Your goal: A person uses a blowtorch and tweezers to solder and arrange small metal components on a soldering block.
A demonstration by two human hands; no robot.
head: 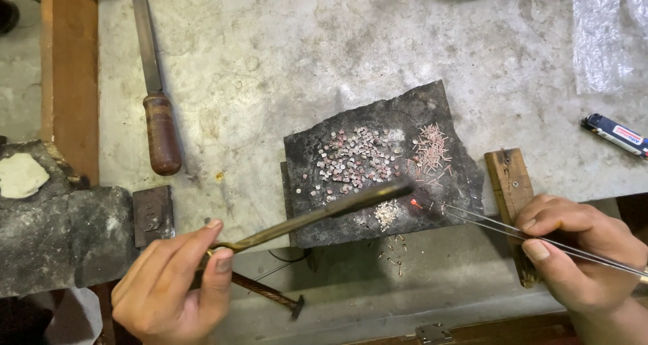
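Brass torch tube [317,213] is pinched in my left hand [172,287], fingers closed round its bent end, tip over the charcoal block [381,163]. My right hand [580,250] grips long tweezers [499,229], fingers tight, points at a glowing red spot [414,203] on the block's near edge. Looks like mid-heating; next move needs steady tweezers on that tiny piece. Farther on the block: small discs [354,159], copper wire bits [430,150]. Beyond: stained grey bench [283,55], wooden-handled file [158,109], lighter [615,134], plastic bag [597,38].
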